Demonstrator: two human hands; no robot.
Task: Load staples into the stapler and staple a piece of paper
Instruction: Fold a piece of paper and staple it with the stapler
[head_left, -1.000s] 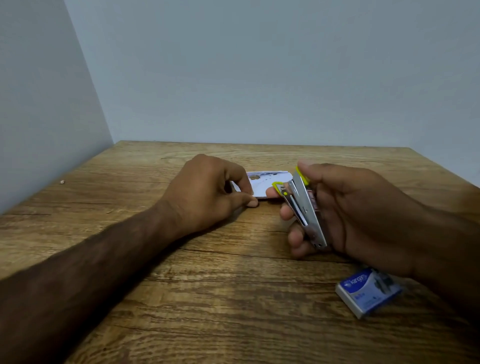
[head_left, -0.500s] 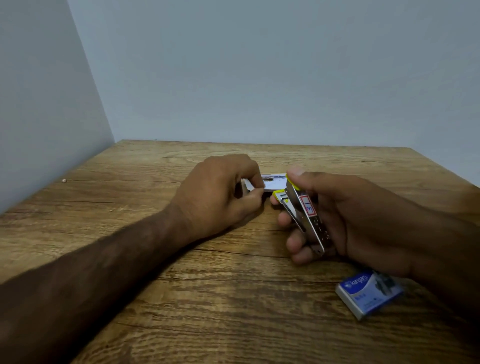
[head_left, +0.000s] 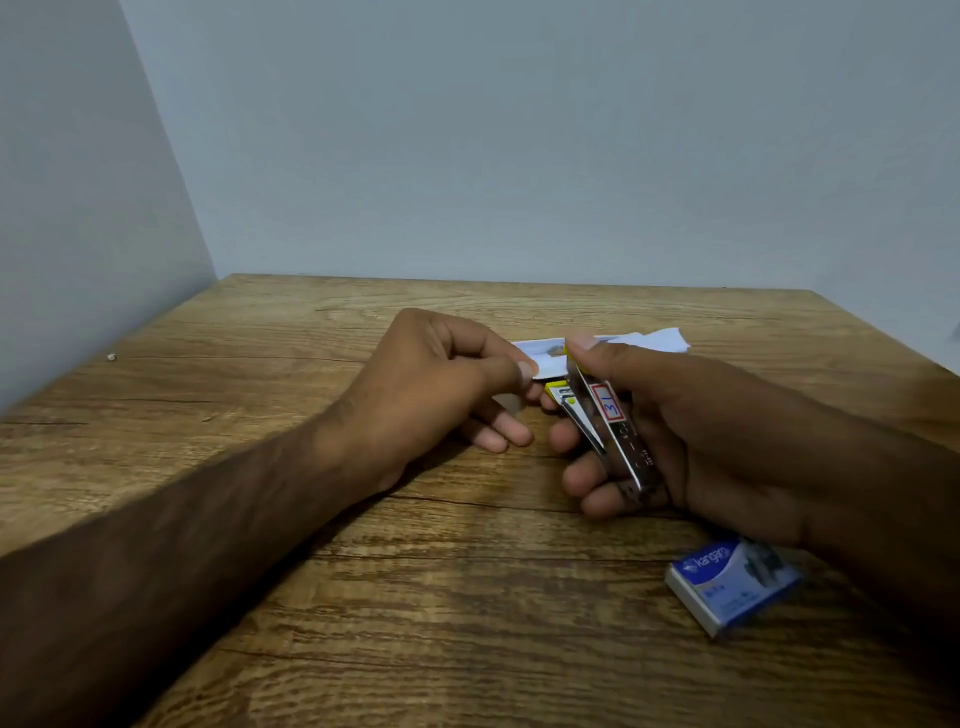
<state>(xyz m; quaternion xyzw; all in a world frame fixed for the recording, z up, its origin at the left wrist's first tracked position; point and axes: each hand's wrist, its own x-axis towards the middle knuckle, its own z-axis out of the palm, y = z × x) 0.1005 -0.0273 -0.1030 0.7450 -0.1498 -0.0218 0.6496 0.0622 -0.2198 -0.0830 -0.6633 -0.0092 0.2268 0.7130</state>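
My right hand (head_left: 691, 431) grips a small metal stapler (head_left: 605, 421) with yellow trim and a red-edged label, its mouth pointing left and away. My left hand (head_left: 441, 384) pinches the near edge of a small white paper (head_left: 660, 340) between thumb and forefinger, right at the stapler's mouth. The paper's middle is hidden behind my right thumb; its right end sticks up past the hand. Whether the paper sits inside the stapler's jaws cannot be made out.
A blue and white staple box (head_left: 732, 584) lies on the wooden table (head_left: 363, 597) near my right wrist. Grey walls close the table at the back and left. A tiny white speck (head_left: 110, 357) lies by the left wall.
My left hand has taken the paper's edge and lifted it toward the stapler. The stapler has turned so its labelled top faces me, and its mouth has come up to the paper.
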